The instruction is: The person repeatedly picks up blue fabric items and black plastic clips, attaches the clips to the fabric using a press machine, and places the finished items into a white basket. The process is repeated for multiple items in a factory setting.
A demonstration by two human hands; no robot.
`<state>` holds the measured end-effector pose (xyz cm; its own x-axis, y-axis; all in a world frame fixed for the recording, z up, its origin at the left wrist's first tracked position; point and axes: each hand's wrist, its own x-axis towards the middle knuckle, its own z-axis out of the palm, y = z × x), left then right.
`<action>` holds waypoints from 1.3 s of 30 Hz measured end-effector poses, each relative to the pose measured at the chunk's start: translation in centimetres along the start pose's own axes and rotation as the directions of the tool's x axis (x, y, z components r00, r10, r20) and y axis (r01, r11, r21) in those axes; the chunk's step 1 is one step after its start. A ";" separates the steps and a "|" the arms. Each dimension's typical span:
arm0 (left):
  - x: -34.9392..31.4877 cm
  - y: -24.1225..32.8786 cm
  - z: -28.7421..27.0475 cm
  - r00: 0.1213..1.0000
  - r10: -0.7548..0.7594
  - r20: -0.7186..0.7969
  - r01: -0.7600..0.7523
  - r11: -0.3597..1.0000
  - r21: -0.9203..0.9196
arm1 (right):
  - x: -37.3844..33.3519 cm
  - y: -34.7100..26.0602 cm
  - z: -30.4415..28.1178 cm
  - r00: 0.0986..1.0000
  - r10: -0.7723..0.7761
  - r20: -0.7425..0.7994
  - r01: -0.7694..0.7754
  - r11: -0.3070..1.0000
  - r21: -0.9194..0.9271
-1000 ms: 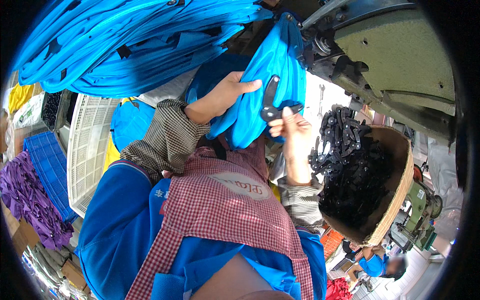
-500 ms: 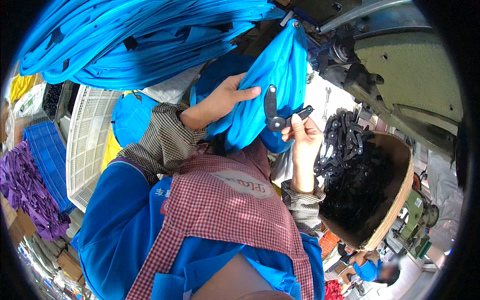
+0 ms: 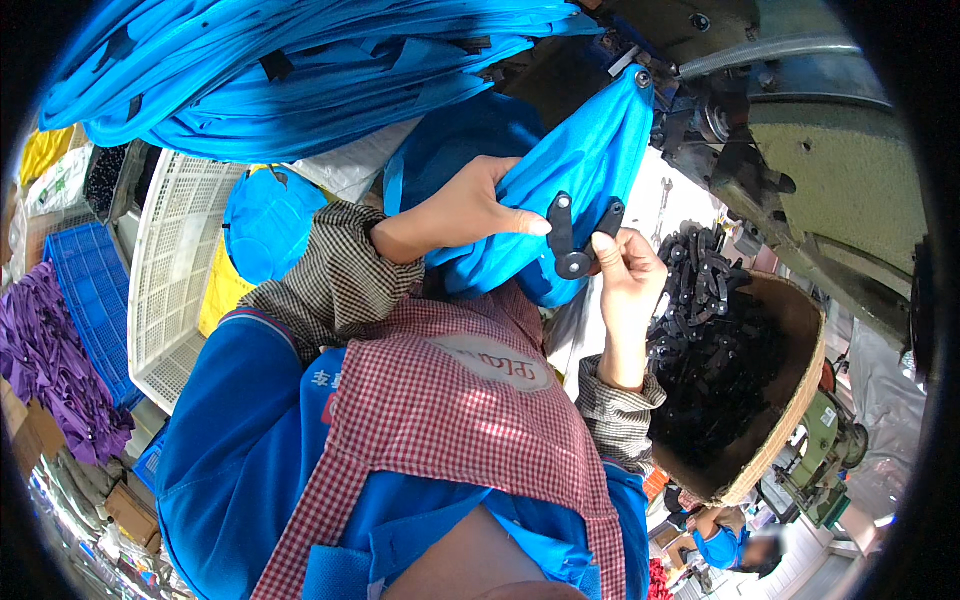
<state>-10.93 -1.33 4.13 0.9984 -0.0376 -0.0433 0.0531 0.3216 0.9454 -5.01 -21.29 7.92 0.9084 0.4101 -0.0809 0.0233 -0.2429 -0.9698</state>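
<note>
My left hand (image 3: 465, 212) grips a gathered length of blue fabric (image 3: 585, 160), its thumb lying across the front of the folds. The cloth rises to a point with a metal eyelet (image 3: 642, 78), close to the machine. Between thumb and fingers, my right hand (image 3: 630, 275) pinches one arm of a black two-armed hinged piece (image 3: 562, 232). That piece stands in front of the fabric in a narrow V, pivot down, near my left thumb tip. Whether it is fastened to the cloth I cannot tell.
A cardboard box (image 3: 775, 440) heaped with black hinged pieces (image 3: 710, 340) is at my right, beneath a green machine (image 3: 840, 190). A wrench (image 3: 663, 205) lies behind. Blue fabric bundles (image 3: 300, 75) hang far left, above a white plastic basket (image 3: 165, 280). A person (image 3: 725, 545) sits lower right.
Both hands have shifted slightly right, and the fabric's eyelet tip has moved right and a little down. The hinged piece's arms have folded closer together, from wide apart to a narrow V.
</note>
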 end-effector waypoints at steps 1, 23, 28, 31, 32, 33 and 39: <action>-0.1 0.1 0.0 1.000 0.001 0.006 -0.001 1.000 -0.011 | 0.3 0.2 -0.5 1.000 -0.028 -0.009 0.028 1.000 -0.014; -0.4 0.4 -0.3 0.999 0.036 -0.019 -0.036 0.999 -0.001 | 1.2 -1.2 -1.0 0.998 -0.036 -0.053 0.036 0.999 -0.003; -0.5 0.4 -0.5 0.999 0.002 -0.038 -0.002 1.000 -0.009 | 0.0 -0.6 -0.1 0.999 -0.035 -0.013 0.034 0.998 -0.057; -0.6 0.5 -0.3 1.000 0.005 -0.022 -0.006 0.999 -0.045 | -0.1 -0.7 -0.1 0.998 -0.048 -0.033 0.045 0.996 -0.073; -0.7 0.6 -0.1 1.000 0.007 -0.016 -0.008 0.998 -0.060 | 0.0 -0.7 -0.3 0.998 -0.056 -0.043 0.052 0.995 -0.084; -0.7 0.6 0.0 1.000 0.005 -0.021 -0.006 0.998 -0.066 | 0.0 -0.6 -0.5 0.996 -0.064 -0.057 0.058 0.994 -0.097; 0.1 0.1 1.6 0.984 0.030 -0.177 -0.062 0.983 -0.175 | -0.2 0.3 0.8 0.988 -0.148 0.033 0.148 0.886 -0.439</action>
<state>-10.88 -2.78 4.70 0.9876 0.1401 -0.0710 -0.0056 0.4835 0.8753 -5.50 -20.75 7.42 0.8807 0.4703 0.0564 0.3382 -0.5409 -0.7701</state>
